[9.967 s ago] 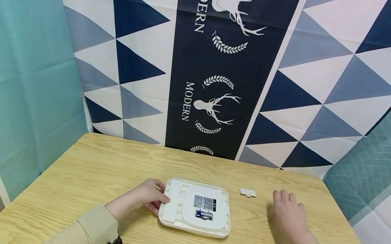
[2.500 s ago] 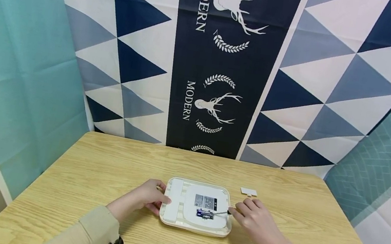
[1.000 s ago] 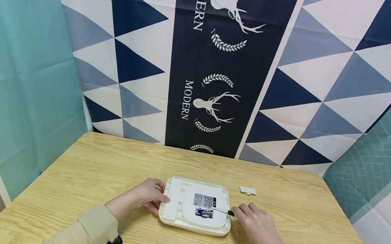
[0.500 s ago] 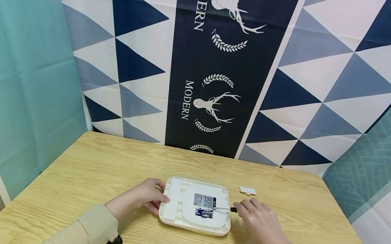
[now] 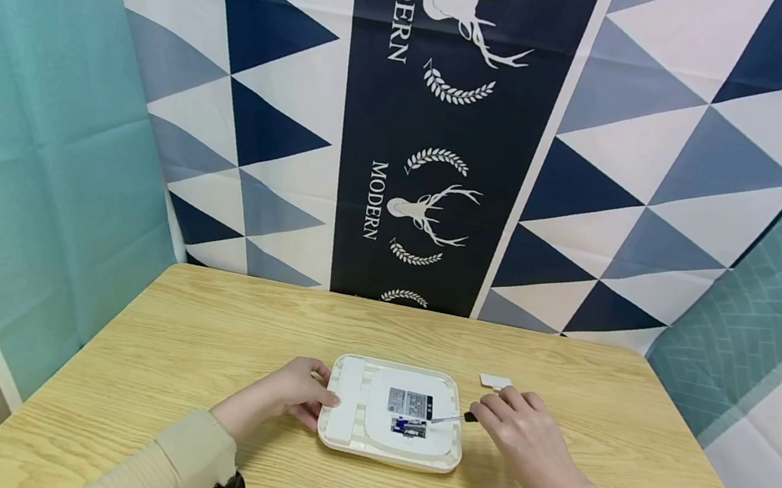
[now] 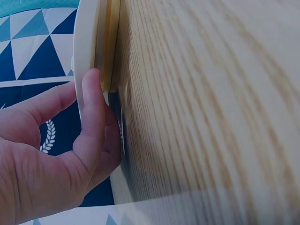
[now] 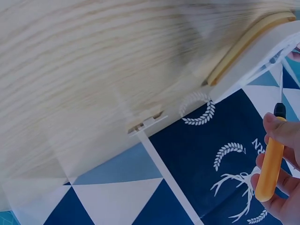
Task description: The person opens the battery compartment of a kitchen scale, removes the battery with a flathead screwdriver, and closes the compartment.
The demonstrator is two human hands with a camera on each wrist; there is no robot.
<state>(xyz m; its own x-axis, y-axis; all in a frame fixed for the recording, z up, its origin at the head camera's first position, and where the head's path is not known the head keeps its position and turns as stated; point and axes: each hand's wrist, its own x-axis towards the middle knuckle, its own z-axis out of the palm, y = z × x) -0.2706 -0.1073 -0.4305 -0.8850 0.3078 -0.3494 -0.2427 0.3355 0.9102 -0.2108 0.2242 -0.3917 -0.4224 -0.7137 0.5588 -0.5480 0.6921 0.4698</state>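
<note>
- White device (image 5: 346, 406): one, smooth and plastic-looking, rounded rectangle with a raised rim; lies at mid-table between the hands, printed side up.
- Label (image 5: 409, 404): one, grey with a black end, on the device's inner panel.
- Batteries (image 5: 409, 427): blue and metallic, inside a rectangular recess below the label; too small to count.
- Screwdriver (image 7: 271, 164): one, rounded orange handle, black collar, slim metal shaft; tip just beside the recess, contact cannot be told.
- Left hand (image 5: 299, 389): grips the device's left edge, thumb on top, fingers bent against the side and underneath.
- Right hand (image 5: 519, 428): fingers curled round the screwdriver handle, thumb pressed near the collar.
- Cover (image 5: 494, 381): one, flat white rectangle with a tab, on the table just beyond the right hand.
- Table (image 5: 229, 313): one, pale wood grain.
- Backdrop (image 5: 446, 126): creased, sheet-like; two stag heads on its dark panel.
</note>
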